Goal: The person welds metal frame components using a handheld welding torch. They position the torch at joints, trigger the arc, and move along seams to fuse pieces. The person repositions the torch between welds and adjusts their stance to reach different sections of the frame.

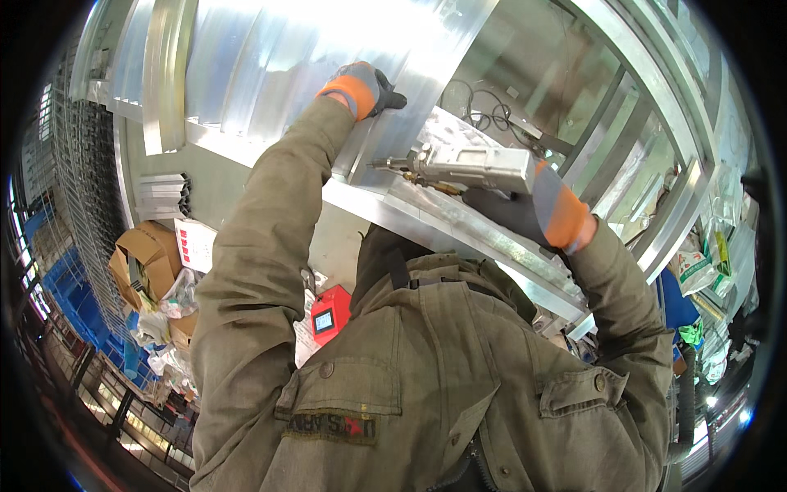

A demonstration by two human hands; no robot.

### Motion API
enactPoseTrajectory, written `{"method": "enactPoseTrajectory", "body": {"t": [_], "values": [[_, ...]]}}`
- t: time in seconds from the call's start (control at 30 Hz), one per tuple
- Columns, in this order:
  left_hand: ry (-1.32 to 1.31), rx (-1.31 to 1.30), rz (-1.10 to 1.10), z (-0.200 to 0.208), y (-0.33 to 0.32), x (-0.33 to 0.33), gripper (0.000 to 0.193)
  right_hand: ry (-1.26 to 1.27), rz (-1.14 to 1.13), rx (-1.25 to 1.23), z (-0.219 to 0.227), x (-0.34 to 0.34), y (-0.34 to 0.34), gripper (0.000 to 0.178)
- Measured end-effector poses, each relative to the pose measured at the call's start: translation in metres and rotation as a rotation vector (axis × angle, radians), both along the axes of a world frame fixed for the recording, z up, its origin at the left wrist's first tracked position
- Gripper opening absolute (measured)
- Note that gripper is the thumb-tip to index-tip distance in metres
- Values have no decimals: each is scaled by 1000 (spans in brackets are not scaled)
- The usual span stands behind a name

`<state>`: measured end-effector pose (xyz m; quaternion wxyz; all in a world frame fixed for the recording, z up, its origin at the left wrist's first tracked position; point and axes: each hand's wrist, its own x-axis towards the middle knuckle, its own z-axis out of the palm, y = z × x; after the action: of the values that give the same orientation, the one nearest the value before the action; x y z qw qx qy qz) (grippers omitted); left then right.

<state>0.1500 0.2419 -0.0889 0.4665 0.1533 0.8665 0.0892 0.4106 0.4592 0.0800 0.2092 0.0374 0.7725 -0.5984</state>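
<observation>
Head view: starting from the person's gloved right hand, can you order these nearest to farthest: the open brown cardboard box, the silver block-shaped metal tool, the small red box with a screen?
From the right hand, going by the picture:
1. Silver tool, in its grasp.
2. Red box, lower and to the left.
3. Cardboard box, farther left still.

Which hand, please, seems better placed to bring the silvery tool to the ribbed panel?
Probably the right hand: it grips the silvery tool, whose slim tip points toward the ribbed panel. The left hand lies on the panel, apart from the tool, so it seems better suited to steadying.
</observation>
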Motion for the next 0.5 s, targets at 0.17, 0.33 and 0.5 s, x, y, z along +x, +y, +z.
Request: {"method": "enactPoseTrajectory", "body": {"t": [0.17,0.33,0.5], "values": [[-68,-57,-10,14,11,-5,57,-82,27,-44,-42,-5,-4,39],[-20,-59,-99,13,10,-7,48,-132,105,-84,-50,1,-11,44],[30,-76,-275,8,9,-9,44,-168,83,-118,-60,8,-19,44]]}}
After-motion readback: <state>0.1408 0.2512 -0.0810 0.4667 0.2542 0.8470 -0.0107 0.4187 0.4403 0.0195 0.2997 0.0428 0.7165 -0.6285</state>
